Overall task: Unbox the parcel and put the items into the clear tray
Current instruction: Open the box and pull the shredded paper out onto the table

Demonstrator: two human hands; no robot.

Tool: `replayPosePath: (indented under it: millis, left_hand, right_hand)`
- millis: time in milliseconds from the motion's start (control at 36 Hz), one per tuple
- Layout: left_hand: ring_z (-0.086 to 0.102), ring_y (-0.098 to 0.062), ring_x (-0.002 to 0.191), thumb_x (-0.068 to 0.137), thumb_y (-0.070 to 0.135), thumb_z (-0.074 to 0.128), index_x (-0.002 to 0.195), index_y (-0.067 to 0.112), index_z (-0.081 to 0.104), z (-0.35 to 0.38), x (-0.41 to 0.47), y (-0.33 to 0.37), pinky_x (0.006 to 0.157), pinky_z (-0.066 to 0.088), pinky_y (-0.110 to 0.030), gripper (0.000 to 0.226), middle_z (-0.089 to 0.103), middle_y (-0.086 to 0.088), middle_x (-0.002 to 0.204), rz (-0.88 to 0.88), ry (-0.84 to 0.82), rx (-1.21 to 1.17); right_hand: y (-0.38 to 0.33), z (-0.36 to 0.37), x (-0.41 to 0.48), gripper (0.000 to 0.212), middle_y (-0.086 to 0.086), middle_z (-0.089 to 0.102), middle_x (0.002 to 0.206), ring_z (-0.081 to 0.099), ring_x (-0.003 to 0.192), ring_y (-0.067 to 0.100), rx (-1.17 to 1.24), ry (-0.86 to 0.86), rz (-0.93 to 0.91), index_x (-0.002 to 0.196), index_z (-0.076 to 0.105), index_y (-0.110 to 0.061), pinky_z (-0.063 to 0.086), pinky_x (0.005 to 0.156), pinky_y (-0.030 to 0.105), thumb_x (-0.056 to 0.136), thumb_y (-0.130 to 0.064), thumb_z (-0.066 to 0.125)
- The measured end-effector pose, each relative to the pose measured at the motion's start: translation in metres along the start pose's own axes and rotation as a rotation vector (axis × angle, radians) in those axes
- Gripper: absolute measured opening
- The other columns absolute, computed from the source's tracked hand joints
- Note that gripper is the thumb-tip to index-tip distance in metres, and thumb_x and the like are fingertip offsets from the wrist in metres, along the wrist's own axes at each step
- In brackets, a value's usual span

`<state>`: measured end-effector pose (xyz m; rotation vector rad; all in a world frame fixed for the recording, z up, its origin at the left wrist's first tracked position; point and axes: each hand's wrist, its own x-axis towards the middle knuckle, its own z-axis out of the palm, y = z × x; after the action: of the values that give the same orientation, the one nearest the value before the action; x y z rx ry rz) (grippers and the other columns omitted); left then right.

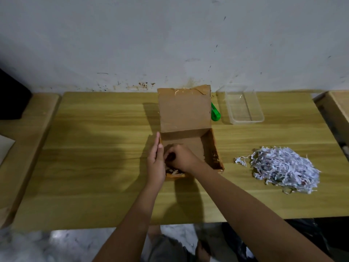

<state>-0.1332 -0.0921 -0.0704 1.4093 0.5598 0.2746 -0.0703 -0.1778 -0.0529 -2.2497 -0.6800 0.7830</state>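
A cardboard box (190, 148) sat open in the middle of the wooden worktop (94, 167), its lid flap (185, 108) standing upright at the far side with strips of clear tape along the top edge. Both hands were at the box's near left corner. The left hand (155, 163) lay flat and open against the outside of the left wall, fingers pointing away from the person. The right hand (181, 157) reached down inside, fingers curled tight around something dark — what it was could not be told. A few pale paper strips (174, 172) showed in the bottom of the box beneath the hands; the rest of the floor looked bare.

The clear tray (243, 104) stood to the right of the lid, near the wall (170, 35), with nothing visible in it. Between tray and lid lay a green tool (215, 113), partly hidden by the flap. Well to the right of the box sat a heap of shredded paper (283, 171) — loose on the worktop
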Motion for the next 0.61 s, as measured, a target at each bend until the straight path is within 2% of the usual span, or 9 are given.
replayPosePath:
  millis: [111, 250, 361, 444, 528, 611]
  left_hand:
    - [0.034, 0.007, 0.123, 0.099, 0.022, 0.038, 0.138, 0.031, 0.038, 0.0, 0.0, -0.002, 0.086, 0.037, 0.002, 0.04, 0.036, 0.021, 0.135, -0.001, 0.0, -0.006]
    - [0.036, 0.008, 0.122, 0.1, 0.021, 0.037, 0.139, 0.027, 0.038, 0.0, 0.0, -0.002, 0.087, 0.035, 0.004, 0.04, 0.038, 0.018, 0.135, 0.016, 0.007, 0.016]
    - [0.037, 0.016, 0.115, 0.1, 0.02, 0.037, 0.139, 0.026, 0.039, 0.0, -0.001, -0.001, 0.088, 0.035, 0.003, 0.04, 0.04, 0.018, 0.133, 0.022, 0.013, 0.031]
    - [0.037, 0.019, 0.114, 0.1, 0.021, 0.037, 0.139, 0.025, 0.038, 0.0, -0.002, -0.001, 0.089, 0.035, 0.003, 0.04, 0.039, 0.019, 0.133, 0.024, 0.01, 0.042]
    - [0.036, 0.015, 0.118, 0.1, 0.024, 0.037, 0.139, 0.031, 0.037, -0.003, -0.001, -0.001, 0.094, 0.034, -0.001, 0.04, 0.039, 0.02, 0.135, 0.017, -0.004, 0.062]
    - [0.035, 0.019, 0.116, 0.1, 0.024, 0.037, 0.137, 0.036, 0.037, -0.003, -0.001, 0.0, 0.097, 0.032, -0.006, 0.039, 0.038, 0.021, 0.133, 0.021, -0.009, 0.102]
  right_hand:
    - [0.002, 0.002, 0.005, 0.017, 0.013, 0.072, 0.1, 0.064, 0.094, 0.022, 0.045, 0.026, 0.02, 0.09, 0.073, -0.002, 0.04, 0.076, 0.014, 0.075, 0.004, 0.066]
    - [0.002, 0.004, 0.009, 0.012, 0.013, 0.072, 0.098, 0.065, 0.091, 0.023, 0.043, 0.031, 0.014, 0.087, 0.075, -0.005, 0.051, 0.088, 0.034, 0.08, -0.002, 0.065]
    - [0.004, 0.006, 0.01, 0.011, 0.011, 0.07, 0.1, 0.063, 0.092, 0.023, 0.006, 0.017, -0.026, 0.085, 0.074, -0.006, 0.051, 0.089, 0.036, 0.08, -0.003, 0.065]
    - [0.002, 0.007, 0.008, 0.011, 0.014, 0.068, 0.098, 0.061, 0.088, 0.026, -0.044, 0.013, -0.06, 0.085, 0.072, -0.003, 0.051, 0.083, 0.036, 0.08, -0.002, 0.061]
    - [-0.002, 0.006, 0.009, 0.015, 0.018, 0.065, 0.097, 0.06, 0.086, 0.03, -0.11, -0.014, -0.059, 0.091, 0.067, -0.001, 0.051, 0.078, 0.038, 0.083, -0.003, 0.055]
    - [-0.006, -0.002, 0.005, 0.015, 0.02, 0.064, 0.099, 0.06, 0.089, 0.032, -0.166, -0.054, -0.051, 0.095, 0.063, 0.0, 0.05, 0.079, 0.04, 0.085, -0.003, 0.052]
